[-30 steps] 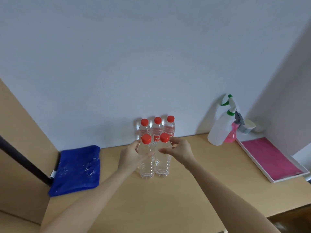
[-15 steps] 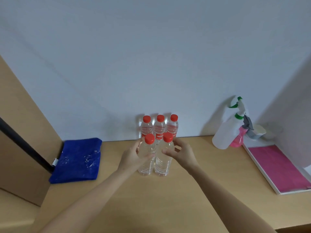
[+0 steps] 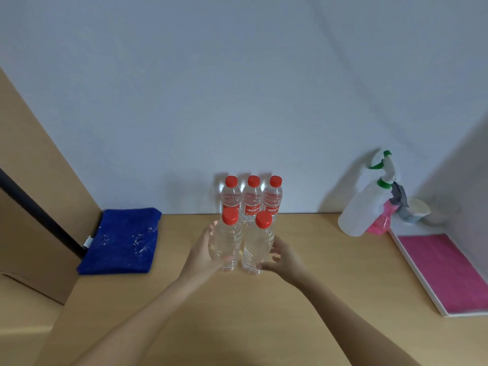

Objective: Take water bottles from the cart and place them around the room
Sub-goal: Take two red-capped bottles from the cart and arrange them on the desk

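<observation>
Five clear plastic water bottles with red caps stand upright on a wooden shelf (image 3: 317, 286), caps up, long axes vertical. Two form a front row: the left front bottle (image 3: 227, 243) and the right front bottle (image 3: 257, 247), side by side and almost touching, both without a visible label. Three form a back row (image 3: 253, 200) against the white wall (image 3: 237, 88), shoulder to shoulder, each with a red label band.

The left hand (image 3: 204, 253) curls around the left side of the left front bottle, thumb across its lower front, fingers behind; it grips that bottle. The right hand (image 3: 284, 257) cups the right side of the right front bottle, fingers partly bent, thumb tip near the base; whether it grips firmly or only touches cannot be told. Both bottles appear to rest on the shelf.

To the left lies one blue cloth (image 3: 122, 237), flat, beside a black bar (image 3: 39, 215). To the right stand one white spray bottle (image 3: 365, 207) with a green trigger and one pink spray bottle (image 3: 380, 220) just behind it, then one paper cup (image 3: 417, 208). One white tray (image 3: 412, 273) with a pink mat (image 3: 446, 270) lies at the far right.
</observation>
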